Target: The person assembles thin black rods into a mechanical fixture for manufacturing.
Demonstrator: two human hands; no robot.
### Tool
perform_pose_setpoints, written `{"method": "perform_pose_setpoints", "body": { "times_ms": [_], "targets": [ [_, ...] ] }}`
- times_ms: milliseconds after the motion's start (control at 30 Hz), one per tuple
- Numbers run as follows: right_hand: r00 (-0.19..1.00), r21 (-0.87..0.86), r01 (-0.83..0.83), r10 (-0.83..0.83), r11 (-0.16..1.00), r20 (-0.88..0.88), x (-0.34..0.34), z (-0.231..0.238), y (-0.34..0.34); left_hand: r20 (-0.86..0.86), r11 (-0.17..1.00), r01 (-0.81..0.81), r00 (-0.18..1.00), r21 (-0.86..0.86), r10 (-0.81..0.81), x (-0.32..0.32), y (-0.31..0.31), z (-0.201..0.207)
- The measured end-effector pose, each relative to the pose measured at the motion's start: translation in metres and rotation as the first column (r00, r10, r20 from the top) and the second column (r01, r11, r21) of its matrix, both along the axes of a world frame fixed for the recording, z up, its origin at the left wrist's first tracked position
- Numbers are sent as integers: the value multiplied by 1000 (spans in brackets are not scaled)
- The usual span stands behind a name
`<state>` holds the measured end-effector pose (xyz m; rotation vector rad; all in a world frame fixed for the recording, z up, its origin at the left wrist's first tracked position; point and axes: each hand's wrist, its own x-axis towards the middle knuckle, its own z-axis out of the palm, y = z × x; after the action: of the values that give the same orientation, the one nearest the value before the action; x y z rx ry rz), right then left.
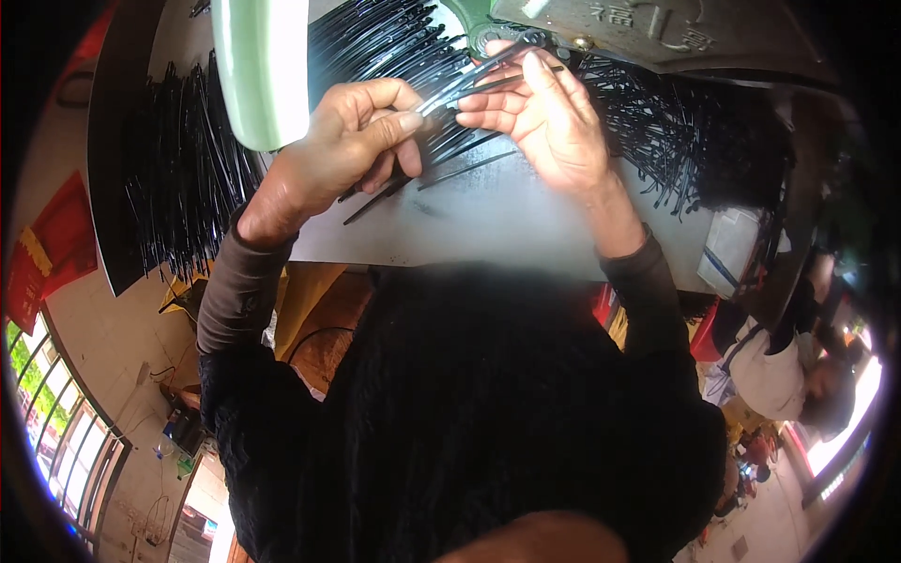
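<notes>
My left hand (352,136) is closed, with thumb and forefinger pinching slim glossy black rods (474,80) near their lower-left end. The rods slant up to the right, into my right hand (558,127). Its thumb lies over them, while the other fingers are loosely curled beneath with gaps between them. Beyond my hands is a thick heap of similar black rods (375,42). A few loose rods (469,167) rest on the pale tabletop (394,239) below my fingers. How many rods I hold is unclear.
A white-green lamp shade (263,75) hangs close by my left wrist. More rods are bunched at the left (188,178) and piled at the right (657,131). A metal machine housing (648,33) stands at the back right. Another person (774,375) is farther right.
</notes>
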<state>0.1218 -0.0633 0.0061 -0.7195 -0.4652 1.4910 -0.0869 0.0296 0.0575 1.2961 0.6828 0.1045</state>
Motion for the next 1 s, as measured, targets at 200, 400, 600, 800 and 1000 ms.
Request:
{"method": "perform_pose_setpoints", "body": {
  "times_ms": [200, 400, 600, 800, 1000],
  "targets": [
    [993, 45, 121, -121, 992, -18, 5, 1, -16, -7, 979, -168, 986, -117, 169, 1, 2, 0],
    [954, 93, 300, -301, 950, 5, 51, -14, -18, 260, 738, -255, 823, -625, 505, 34, -3, -34],
    [912, 65, 397, -402, 915, 85, 48, -9, -9, 301, 664, -360, 682, -655, 667, 74, -4, -34],
    [907, 74, 396, -402, 915, 125, 44, -7, -9, 304, 665, -416, 655, -620, 692, 77, -9, -33],
    [904, 80, 397, -404, 915, 138, 46, -8, -7, 303, 661, -437, 643, -610, 704, 81, -9, -34]
  ]
}}
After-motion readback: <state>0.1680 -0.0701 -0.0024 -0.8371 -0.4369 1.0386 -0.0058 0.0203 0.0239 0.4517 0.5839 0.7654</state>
